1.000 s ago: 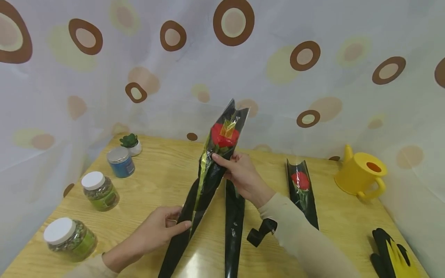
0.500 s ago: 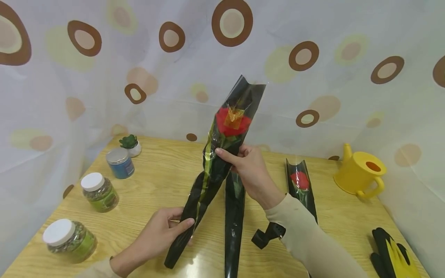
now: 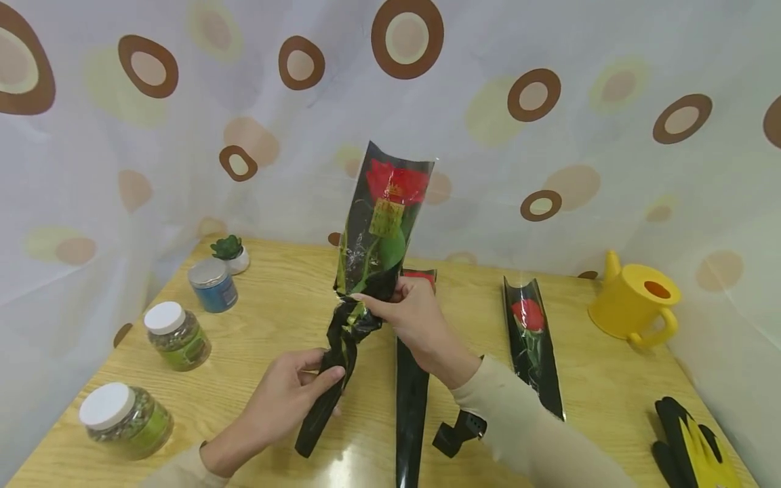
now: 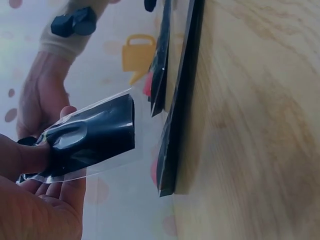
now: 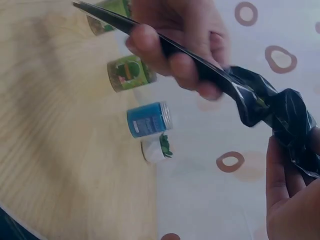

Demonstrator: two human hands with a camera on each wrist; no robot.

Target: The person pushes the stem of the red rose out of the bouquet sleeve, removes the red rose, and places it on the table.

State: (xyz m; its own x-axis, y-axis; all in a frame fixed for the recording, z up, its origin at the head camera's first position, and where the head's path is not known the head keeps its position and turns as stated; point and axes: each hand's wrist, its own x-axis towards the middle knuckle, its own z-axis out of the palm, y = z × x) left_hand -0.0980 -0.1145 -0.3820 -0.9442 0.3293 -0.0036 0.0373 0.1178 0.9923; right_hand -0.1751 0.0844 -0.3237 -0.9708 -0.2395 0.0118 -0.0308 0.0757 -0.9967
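A red rose in a black-backed clear sleeve [image 3: 381, 230] is held up over the table, flower end toward the patterned backdrop. My left hand [image 3: 283, 396] pinches its narrow lower part between thumb and fingers. Higher up, my right hand [image 3: 417, 322] grips the sleeve below the bloom, thumb in front. Between the two hands the wrap is bent and crumpled, as the crumpled sleeve [image 5: 290, 112] in the right wrist view shows. Beneath the right hand lies a second wrapped rose [image 3: 411, 413], its bloom mostly hidden. A third wrapped rose [image 3: 529, 339] lies to the right.
Along the left edge stand two white-lidded jars [image 3: 177, 339], a blue jar [image 3: 212, 288] and a potted succulent [image 3: 228, 252]. On the right are a yellow watering can [image 3: 631, 301] and black-and-yellow gloves [image 3: 689, 440]. A black strapped device [image 3: 459, 432] is at my right sleeve.
The held rose rose at first, then its flower end swung left and its front turned to face me. Its middle has become bent and crumpled. My right hand has moved slightly down.
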